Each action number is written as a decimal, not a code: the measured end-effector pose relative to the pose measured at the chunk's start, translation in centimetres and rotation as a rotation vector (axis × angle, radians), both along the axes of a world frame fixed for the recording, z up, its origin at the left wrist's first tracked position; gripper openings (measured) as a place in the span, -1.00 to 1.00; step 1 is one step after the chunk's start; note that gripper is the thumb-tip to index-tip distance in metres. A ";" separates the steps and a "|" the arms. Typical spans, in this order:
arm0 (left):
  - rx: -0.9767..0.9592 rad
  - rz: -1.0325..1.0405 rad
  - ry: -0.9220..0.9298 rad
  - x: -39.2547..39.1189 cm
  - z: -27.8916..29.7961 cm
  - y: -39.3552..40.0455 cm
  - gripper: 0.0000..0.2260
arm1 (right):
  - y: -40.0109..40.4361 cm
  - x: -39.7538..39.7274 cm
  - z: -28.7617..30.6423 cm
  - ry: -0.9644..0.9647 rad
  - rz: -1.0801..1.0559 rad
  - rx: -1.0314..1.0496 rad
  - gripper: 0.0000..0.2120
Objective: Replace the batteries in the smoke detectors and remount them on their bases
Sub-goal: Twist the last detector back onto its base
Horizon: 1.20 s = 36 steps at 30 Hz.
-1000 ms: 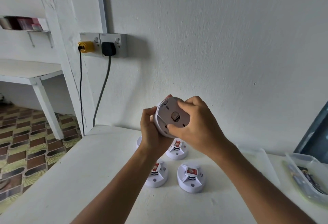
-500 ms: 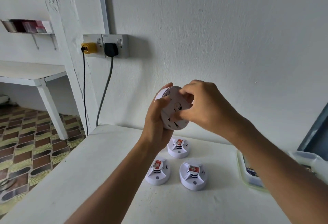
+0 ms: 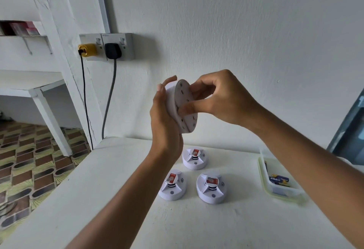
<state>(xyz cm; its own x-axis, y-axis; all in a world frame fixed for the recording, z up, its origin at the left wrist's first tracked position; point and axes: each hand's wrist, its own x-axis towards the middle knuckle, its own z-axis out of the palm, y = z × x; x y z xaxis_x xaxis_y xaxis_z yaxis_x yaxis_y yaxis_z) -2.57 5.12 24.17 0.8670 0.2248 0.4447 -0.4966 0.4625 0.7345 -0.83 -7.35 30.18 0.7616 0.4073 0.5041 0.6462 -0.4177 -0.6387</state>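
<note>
My left hand grips a round white smoke detector held up in front of the wall, its flat slotted base plate facing right. My right hand pinches that base plate with thumb and curled fingers. Three more white smoke detectors stand on the white table below: one at the back, one front left and one front right, each with a red label on top.
A clear plastic tray with blue and yellow batteries lies on the table at the right, partly behind my right forearm. A double wall socket with a yellow and a black plug sits upper left, cables hanging down. Patterned floor lies left.
The detector has turned edge-on, its base plate now facing right. My right hand has shifted from covering the plate to pinching it. The view has tilted down, showing more of the battery tray.
</note>
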 end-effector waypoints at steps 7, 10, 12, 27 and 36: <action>0.063 0.028 -0.008 -0.6 0.1 -0.1 -0.63 | -0.1 -0.4 -1.0 0.081 -0.003 0.127 -0.62; 0.142 -0.046 0.015 -1.0 -0.1 0.3 -0.63 | -0.6 -1.1 -1.6 0.106 -0.015 0.148 -0.66; 0.229 -0.069 0.031 -1.2 -0.7 0.8 -0.56 | -1.0 -1.4 -2.9 0.154 0.009 0.203 -0.66; 0.926 0.134 0.098 -6.5 -16.4 3.0 -0.24 | -2.9 -5.7 -22.8 1.228 0.578 0.748 -0.38; 0.434 -0.167 0.499 -8.8 -22.1 4.6 -0.56 | -3.7 -6.4 -28.3 1.221 0.399 0.711 -0.19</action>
<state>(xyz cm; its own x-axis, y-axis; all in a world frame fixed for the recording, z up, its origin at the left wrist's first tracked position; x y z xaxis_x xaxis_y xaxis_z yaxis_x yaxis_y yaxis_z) -11.37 9.67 2.04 0.9993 -0.0380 0.0025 0.0019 0.1149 0.9934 -7.27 -11.01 1.84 0.7521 0.6349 -0.1767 -0.4402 0.2844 -0.8517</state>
